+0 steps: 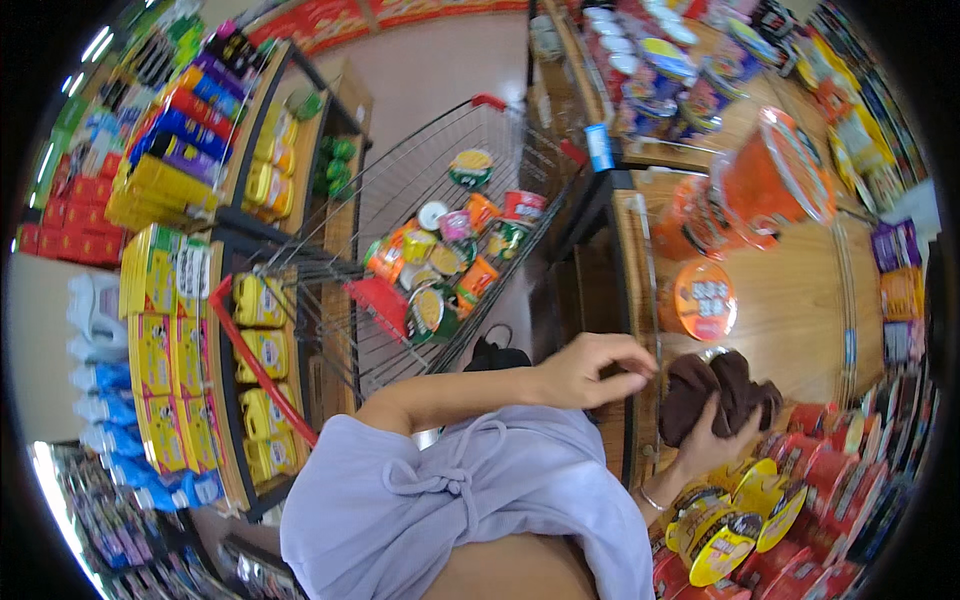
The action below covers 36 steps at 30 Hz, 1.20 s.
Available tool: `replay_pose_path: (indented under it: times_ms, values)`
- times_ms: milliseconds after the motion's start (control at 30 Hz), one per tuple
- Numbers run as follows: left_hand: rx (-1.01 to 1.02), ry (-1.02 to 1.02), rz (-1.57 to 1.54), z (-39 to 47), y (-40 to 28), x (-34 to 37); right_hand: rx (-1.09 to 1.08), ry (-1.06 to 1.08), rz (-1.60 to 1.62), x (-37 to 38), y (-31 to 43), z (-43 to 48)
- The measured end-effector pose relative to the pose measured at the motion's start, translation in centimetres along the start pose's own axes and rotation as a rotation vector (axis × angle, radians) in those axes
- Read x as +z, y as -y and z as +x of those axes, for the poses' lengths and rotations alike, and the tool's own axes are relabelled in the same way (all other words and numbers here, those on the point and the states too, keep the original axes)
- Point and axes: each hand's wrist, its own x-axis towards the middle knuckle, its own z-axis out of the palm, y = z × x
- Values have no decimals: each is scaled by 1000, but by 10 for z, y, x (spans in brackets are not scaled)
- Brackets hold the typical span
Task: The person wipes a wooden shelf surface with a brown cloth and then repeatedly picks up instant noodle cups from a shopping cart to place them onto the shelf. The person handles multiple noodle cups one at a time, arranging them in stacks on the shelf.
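Observation:
My right hand grips a bunched dark brown cloth, pressed against the wooden shelf top. A bracelet circles that wrist. Near the shelf's front edge, my left hand hovers with nothing in it, fingers loosely curled and the thumb apart. Just beyond the cloth stands an orange-lidded tub. Behind it are stacked orange instant-noodle tubs, which look tilted in this view. Yellow noodle tubs sit close to my right forearm, among red tubs.
A wire shopping cart with a red handle stands ahead to the left, holding several noodle cups and tubs. Left of it, shelves carry yellow jugs and yellow boxes. Purple noodle tubs fill the far right shelf.

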Motion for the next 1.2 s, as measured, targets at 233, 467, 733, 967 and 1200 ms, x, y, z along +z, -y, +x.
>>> replay_pose_path:
  times_ms: [233, 467, 733, 967, 1200]
  values:
    - [-608, -462, 305, -131, 83, -155, -308, 199, 407, 37, 57, -17]
    - [-1103, -482, 781, -224, 198, -305, -521, 576, 337, 122, 96, -38]
    - [-1401, -251, 439, -263, 275, -272, -509, 654, 199, 142, 130, -42]
    - [-1327, -300, 478, -218, 204, -290, -347, 763, 217, 137, 113, -45]
    - [-619, -424, -69, -154, 86, -296, 563, 851, 1113, 165, 123, -60]
